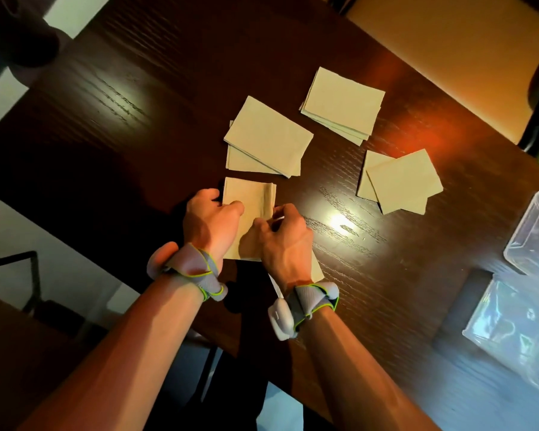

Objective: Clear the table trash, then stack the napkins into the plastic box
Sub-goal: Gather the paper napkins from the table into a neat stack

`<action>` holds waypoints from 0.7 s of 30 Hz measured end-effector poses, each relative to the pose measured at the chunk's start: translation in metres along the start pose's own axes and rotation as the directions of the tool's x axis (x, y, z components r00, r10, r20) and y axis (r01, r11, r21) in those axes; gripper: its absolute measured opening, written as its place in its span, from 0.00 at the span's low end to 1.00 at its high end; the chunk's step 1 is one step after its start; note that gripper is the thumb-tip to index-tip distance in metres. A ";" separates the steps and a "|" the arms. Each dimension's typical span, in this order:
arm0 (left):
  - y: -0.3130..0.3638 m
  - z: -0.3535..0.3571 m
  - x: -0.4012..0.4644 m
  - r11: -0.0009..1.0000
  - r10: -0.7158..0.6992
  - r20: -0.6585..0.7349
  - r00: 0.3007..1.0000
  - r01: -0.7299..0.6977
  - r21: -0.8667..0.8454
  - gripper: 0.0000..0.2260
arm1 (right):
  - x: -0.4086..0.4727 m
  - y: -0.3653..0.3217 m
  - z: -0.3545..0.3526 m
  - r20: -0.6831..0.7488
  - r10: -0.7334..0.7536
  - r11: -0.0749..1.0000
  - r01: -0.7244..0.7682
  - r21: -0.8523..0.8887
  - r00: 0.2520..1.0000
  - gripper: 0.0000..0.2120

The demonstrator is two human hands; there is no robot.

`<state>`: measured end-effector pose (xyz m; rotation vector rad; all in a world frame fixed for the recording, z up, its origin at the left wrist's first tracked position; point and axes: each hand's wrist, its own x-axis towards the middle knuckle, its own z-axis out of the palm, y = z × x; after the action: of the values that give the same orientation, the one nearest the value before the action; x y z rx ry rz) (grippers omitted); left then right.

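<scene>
A small pile of beige napkins (252,197) lies on the dark wooden table (137,119) near its front edge. My left hand (210,222) grips the pile's left side and my right hand (280,237) pinches its right side. Beyond it lie three more napkin piles: one in the middle (268,136), one further back (343,104) and one to the right (402,181). A clear plastic box (535,231) stands at the table's right edge, with a clear lid or second box (517,325) nearer to me.
Pale floor (433,51) shows beyond the table's far right edge. A dark chair frame (19,265) stands at the lower left, off the table.
</scene>
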<state>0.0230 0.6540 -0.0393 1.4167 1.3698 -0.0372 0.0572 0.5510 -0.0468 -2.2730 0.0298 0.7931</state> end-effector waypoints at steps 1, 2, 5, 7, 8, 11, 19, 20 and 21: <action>0.001 0.000 0.002 1.000 -0.017 -0.002 1.000 0.017 -0.007 0.23 | 0.000 0.000 0.000 0.000 -0.001 1.000 0.001 0.002 1.000 0.10; 0.001 0.000 0.003 0.999 -0.033 -0.010 0.999 0.033 -0.007 0.29 | 0.000 0.000 0.000 0.000 -0.002 1.000 0.002 0.003 1.000 0.10; -0.002 0.002 0.004 0.999 -0.035 0.005 0.999 0.035 -0.014 0.29 | 0.001 0.000 0.000 0.003 -0.004 1.000 0.004 -0.003 1.000 0.11; -0.007 0.002 0.003 1.000 -0.009 0.035 0.999 0.009 0.001 0.16 | 0.002 0.000 -0.001 0.008 -0.015 1.000 0.015 -0.007 1.000 0.11; -0.009 0.002 0.001 1.000 0.008 0.049 0.999 -0.008 0.013 0.11 | 0.002 0.000 -0.002 0.008 -0.027 1.000 0.027 -0.011 1.000 0.11; -0.014 -0.002 -0.004 0.997 0.069 0.057 0.996 -0.071 0.028 0.06 | 0.000 0.003 -0.006 -0.012 -0.083 0.996 0.082 -0.018 0.997 0.12; -0.028 -0.020 -0.021 0.930 0.364 0.049 0.930 -0.359 -0.081 0.09 | -0.007 0.015 -0.035 0.151 -0.265 0.964 0.255 0.079 0.952 0.36; -0.029 -0.020 -0.023 0.917 0.388 0.045 0.921 -0.381 -0.117 0.09 | -0.007 0.015 -0.038 0.195 -0.279 0.958 0.260 0.117 0.940 0.34; -0.028 -0.020 -0.025 0.904 0.411 0.037 0.911 -0.403 -0.142 0.09 | -0.006 0.015 -0.041 0.226 -0.305 0.950 0.280 0.136 0.925 0.29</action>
<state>-0.0181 0.6429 -0.0330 1.5492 0.9796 0.2741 0.0706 0.5127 -0.0299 -2.0059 -0.3688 0.8823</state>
